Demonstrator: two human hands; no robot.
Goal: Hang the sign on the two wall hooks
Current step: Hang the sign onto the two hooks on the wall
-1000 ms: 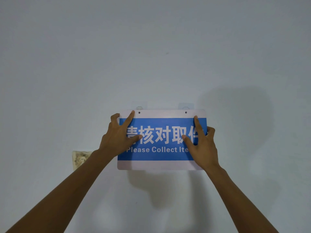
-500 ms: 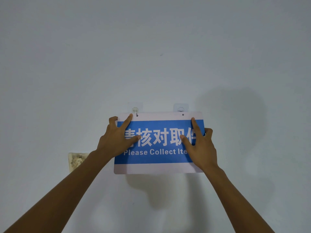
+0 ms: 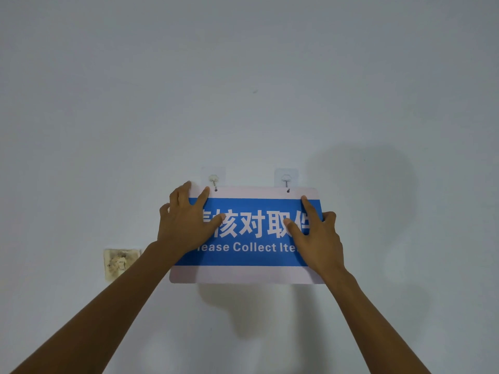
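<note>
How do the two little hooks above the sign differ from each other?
The left hook has a cream, yellowish knob; the right hook looks clear or silvery. The right hook's square adhesive pad stands out plainly against the wall, while the left hook's pad is faint. The left hand has a fingertip close beside the left hook; the right hand sits well below the right hook. Both sit level, each directly above a hole in the sign.
</note>
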